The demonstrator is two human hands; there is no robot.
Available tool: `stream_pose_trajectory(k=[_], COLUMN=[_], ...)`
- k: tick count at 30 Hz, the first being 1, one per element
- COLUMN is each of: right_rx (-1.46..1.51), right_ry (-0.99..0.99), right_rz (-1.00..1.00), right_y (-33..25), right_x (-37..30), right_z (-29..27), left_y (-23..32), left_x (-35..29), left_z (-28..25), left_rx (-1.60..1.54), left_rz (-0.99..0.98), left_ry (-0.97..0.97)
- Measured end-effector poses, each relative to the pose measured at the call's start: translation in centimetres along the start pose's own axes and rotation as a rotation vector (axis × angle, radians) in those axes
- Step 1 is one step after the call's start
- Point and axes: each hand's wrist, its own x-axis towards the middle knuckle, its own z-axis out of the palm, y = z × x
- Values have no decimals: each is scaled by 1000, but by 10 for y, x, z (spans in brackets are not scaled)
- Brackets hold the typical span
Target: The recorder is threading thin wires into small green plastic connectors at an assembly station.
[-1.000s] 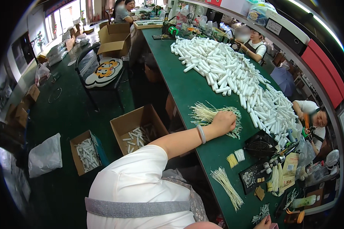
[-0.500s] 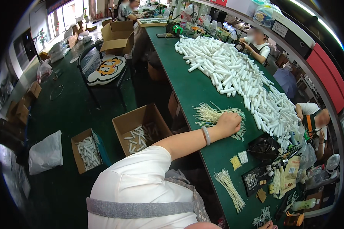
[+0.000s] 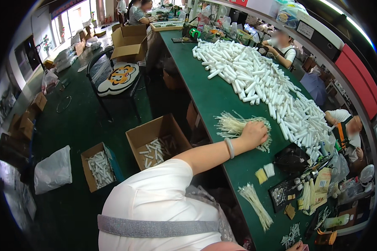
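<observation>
My left hand [image 3: 254,134], with a pale bangle at the wrist, reaches across the green table. Its fingers are curled down on a loose heap of thin cream wires [image 3: 232,124], and the fingertips are partly hidden. Just past the hand lies a large pile of white tubes [image 3: 255,75]. Only a small part of my right hand [image 3: 296,246] shows at the lower edge, by a little heap of small metallic pieces [image 3: 292,235] and a pinkish object; its grip is cut off. Between the hands rests a longer bundle of cream wires [image 3: 256,207].
Short yellow and white strips [image 3: 264,172], a black tray of small parts [image 3: 279,195] and a black fan-like device [image 3: 290,159] lie right of the wires. Left of the table stand cartons [image 3: 155,133] holding white tubes and a chair [image 3: 119,79]. Co-workers [image 3: 282,50] sit across the table.
The whole view has shifted slightly. My left hand stays on the wire heap, with its fingers curled much as before. My right hand remains at the lower edge.
</observation>
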Motion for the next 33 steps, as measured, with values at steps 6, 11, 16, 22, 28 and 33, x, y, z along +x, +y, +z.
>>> stream_pose_trajectory(k=[6, 11, 16, 22, 28, 33], right_rx=[44, 133, 128, 174, 160, 380], right_ry=[92, 129, 53, -68, -77, 11], right_rz=[-64, -107, -25, -4, -57, -175], right_y=[14, 12, -7, 5, -9, 42], right_x=[5, 2, -5, 3, 0, 10], right_z=[10, 14, 7, 17, 2, 26], left_y=[2, 4, 4, -6, 1, 4], left_x=[-4, 3, 30, 81, 125, 132], left_z=[-1, -12, -39, -95, -111, -135], left_rx=[-32, -31, -19, 207, 282, 251], left_rz=[2, -26, 49, 90, 154, 285], left_ry=[34, 63, 154, 280, 310, 418])
